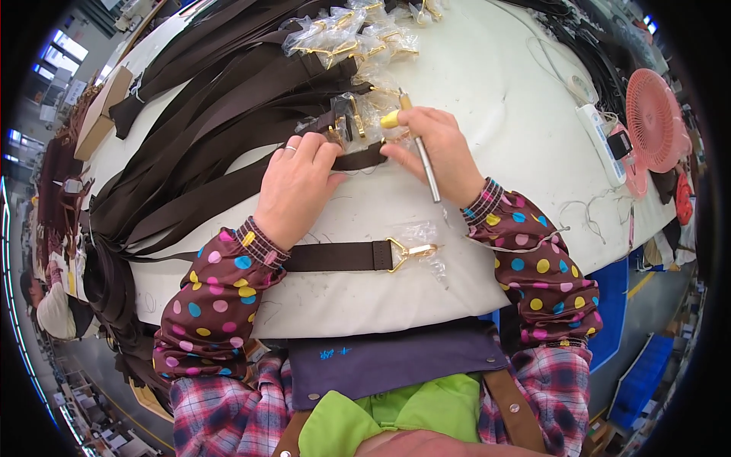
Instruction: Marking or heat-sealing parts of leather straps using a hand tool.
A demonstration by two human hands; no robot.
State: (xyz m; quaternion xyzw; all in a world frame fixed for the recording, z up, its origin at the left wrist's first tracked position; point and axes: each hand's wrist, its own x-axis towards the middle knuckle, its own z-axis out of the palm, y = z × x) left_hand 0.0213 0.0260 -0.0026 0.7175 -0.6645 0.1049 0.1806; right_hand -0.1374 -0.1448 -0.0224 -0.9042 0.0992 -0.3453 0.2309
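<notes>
Fingers, L hand (293, 186): curled down, pressing the end of a dark brown strap (358, 160) flat on the surface (472, 84); ring on one finger.
Fingers, R hand (434, 148): pinching the same strap end from the other side, w/ a thin metal tool (429, 171) gripped along the palm; yellow cap on one fingertip (390, 119).
Strap: lies crosswise between both hands, mid-surface, gold clasp in clear plastic touching its far side.
Finished strap (339, 257): nearer the body, gold clip (407, 253) in plastic at its R end, just under the L wrist.
Strap pile (205, 114): covers the L half, spills over the L edge.
Bagged clips (350, 38): far edge, beyond hands.
Open room: bare white patch R of R hand, out to a power strip (601, 141) and pink fan (651, 114) at the R edge.
Near edge: bare strip by the apron.
</notes>
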